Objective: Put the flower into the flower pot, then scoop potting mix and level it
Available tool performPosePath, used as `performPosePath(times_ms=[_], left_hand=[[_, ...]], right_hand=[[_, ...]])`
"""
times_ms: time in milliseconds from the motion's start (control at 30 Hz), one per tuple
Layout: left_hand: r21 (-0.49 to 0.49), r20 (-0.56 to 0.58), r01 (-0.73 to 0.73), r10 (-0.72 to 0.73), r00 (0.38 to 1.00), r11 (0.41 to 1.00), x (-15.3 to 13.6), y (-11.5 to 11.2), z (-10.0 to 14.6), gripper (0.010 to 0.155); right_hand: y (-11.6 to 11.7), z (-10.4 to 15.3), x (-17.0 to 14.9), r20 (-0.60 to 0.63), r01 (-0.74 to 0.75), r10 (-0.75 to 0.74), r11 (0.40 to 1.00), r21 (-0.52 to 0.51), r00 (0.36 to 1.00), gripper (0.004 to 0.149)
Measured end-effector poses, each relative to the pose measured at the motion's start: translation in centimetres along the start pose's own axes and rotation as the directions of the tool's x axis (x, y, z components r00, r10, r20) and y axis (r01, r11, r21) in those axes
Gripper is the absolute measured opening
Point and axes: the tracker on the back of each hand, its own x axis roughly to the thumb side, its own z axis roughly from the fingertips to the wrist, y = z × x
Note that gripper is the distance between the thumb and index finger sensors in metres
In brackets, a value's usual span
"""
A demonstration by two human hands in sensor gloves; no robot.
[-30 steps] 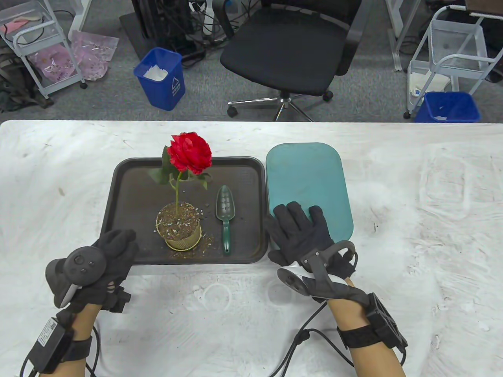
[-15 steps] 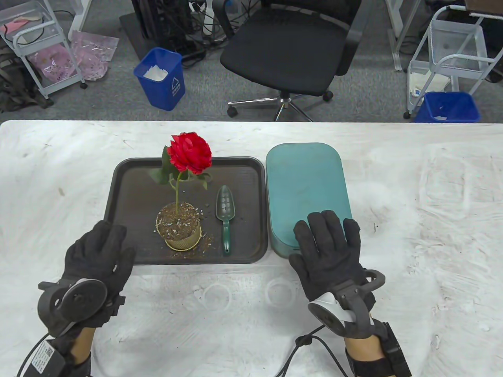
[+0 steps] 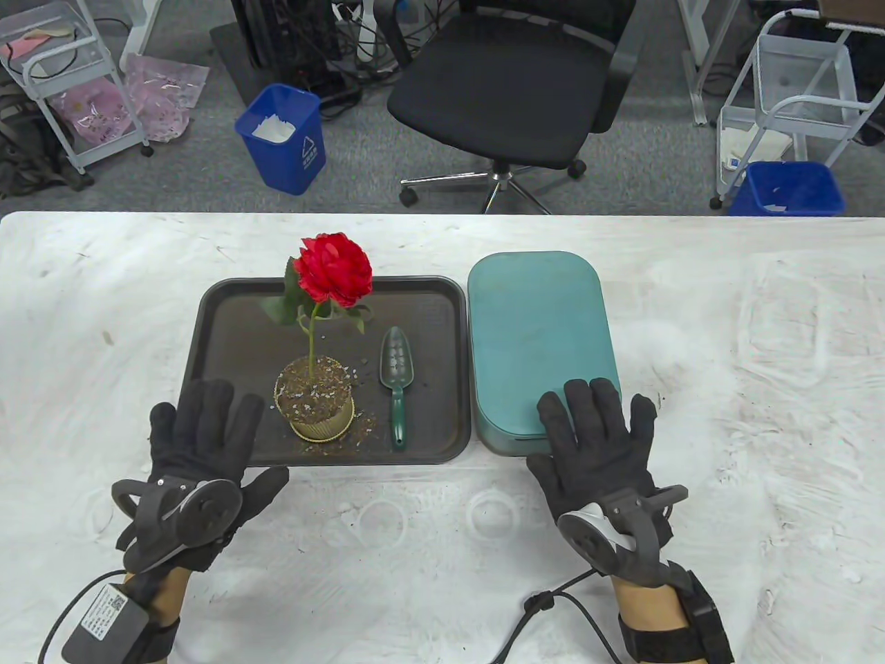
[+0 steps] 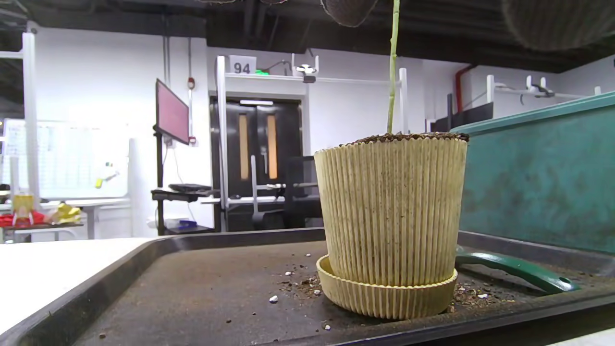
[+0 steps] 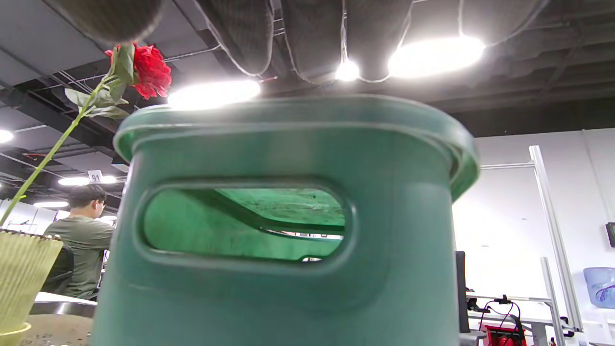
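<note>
A red flower (image 3: 334,269) stands upright in the ribbed cream pot (image 3: 319,408), which is filled level with potting mix and sits on the dark tray (image 3: 214,325). The pot (image 4: 391,216) looms close in the left wrist view, the stem (image 4: 393,67) rising from it. A green scoop (image 3: 396,377) lies on the tray right of the pot. My left hand (image 3: 207,429) lies flat, fingers spread over the tray's near left corner. My right hand (image 3: 594,432) lies flat on the near end of the lidded teal box (image 3: 536,325). Neither hand holds anything.
Spilled mix lies around the pot's saucer. The teal box (image 5: 288,216) with its handle slot fills the right wrist view. Beyond the white table (image 3: 760,346) stand an office chair (image 3: 505,90), two blue bins and wire carts. A person sits in the background.
My left hand rolled palm-down and slid forward onto the tray's corner with fingers spread. My right hand moved back and right along the teal lid to its near end.
</note>
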Motion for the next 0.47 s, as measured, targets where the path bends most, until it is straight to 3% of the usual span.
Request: performPosePath(times_ms=[467], left_hand=[[-0.027, -0.002, 0.005, -0.005, 1.000, 1.000, 0.46, -0.16, -0.14, 0.092]], right_hand=[[0.16, -0.01, 0.18, 0.001, 0.000, 0.000, 1.000, 0.020, 1.000, 0.067]])
